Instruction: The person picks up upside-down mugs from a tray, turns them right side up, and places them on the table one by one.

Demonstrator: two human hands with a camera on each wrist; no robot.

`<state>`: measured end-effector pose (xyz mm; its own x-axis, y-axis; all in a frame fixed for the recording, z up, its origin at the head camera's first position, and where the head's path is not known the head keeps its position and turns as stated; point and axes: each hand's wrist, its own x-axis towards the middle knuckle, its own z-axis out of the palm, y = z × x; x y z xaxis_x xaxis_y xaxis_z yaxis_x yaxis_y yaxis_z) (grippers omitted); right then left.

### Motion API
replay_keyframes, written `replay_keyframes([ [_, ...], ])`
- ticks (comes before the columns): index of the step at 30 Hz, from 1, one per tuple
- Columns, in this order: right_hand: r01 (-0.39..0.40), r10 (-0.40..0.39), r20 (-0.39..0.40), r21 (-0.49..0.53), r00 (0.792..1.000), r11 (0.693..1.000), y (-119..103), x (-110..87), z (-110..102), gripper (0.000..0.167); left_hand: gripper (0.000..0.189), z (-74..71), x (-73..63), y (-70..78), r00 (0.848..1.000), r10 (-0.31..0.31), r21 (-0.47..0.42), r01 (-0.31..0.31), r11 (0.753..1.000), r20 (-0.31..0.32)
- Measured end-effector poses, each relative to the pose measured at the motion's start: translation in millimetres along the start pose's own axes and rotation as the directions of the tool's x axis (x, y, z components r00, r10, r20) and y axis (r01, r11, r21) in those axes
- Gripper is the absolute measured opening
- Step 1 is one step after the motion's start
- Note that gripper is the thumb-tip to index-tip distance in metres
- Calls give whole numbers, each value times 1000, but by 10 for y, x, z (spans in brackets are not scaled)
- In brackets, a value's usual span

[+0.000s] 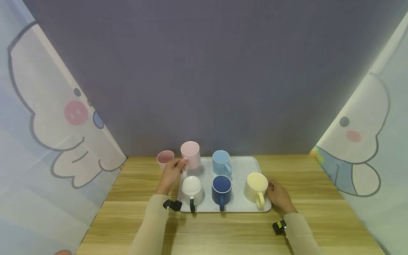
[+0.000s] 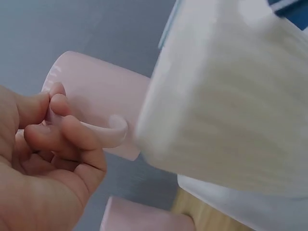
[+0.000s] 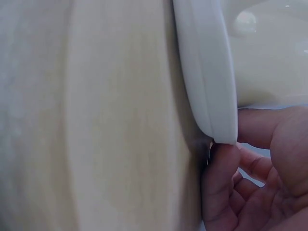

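Note:
My left hand (image 1: 171, 174) pinches the handle of a pink mug (image 1: 192, 156), which stands upright over the back left corner of a white tray (image 1: 237, 202). A shadow falls below the mug; whether its base touches the tray, I cannot tell. In the left wrist view, curled fingers (image 2: 79, 132) and thumb close on the handle of this pink mug (image 2: 101, 94). At the tray's right edge, my right hand (image 1: 279, 194) grips the rim beside a pale yellow mug (image 1: 253, 191). The right wrist view has fingers on both sides of the tray rim (image 3: 211, 82).
Also on the tray are a light blue mug (image 1: 220, 163), a dark blue mug (image 1: 221, 194) and a white mug (image 1: 195, 195) with a black handle. A second pink mug (image 1: 162, 160) stands left of the tray on the wooden table (image 1: 216, 230). A grey wall (image 1: 216, 88) rises behind.

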<state>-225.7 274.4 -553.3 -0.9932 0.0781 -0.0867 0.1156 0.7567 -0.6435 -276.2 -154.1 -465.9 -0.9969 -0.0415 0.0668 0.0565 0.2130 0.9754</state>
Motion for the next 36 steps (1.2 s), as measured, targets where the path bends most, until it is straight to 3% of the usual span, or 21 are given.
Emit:
replay_keyframes([
  [1,0,0,2,0,1000,1000,2,0,-2,44,29,-2,-25,71,1000,2,2,-2,1000,4],
  [10,-3,3,9,2,1000,1000,-10,-6,-3,45,29,30,-30,207,999,51,39,-51,998,-17],
  [22,2,-2,1,-2,1000,1000,-15,-11,2,46,29,109,-71,416,999,37,28,-37,999,-12],
  [36,5,-5,-8,-12,1000,1000,-16,-7,-2,47,31,176,-115,498,1000,-17,26,17,1000,6],
])
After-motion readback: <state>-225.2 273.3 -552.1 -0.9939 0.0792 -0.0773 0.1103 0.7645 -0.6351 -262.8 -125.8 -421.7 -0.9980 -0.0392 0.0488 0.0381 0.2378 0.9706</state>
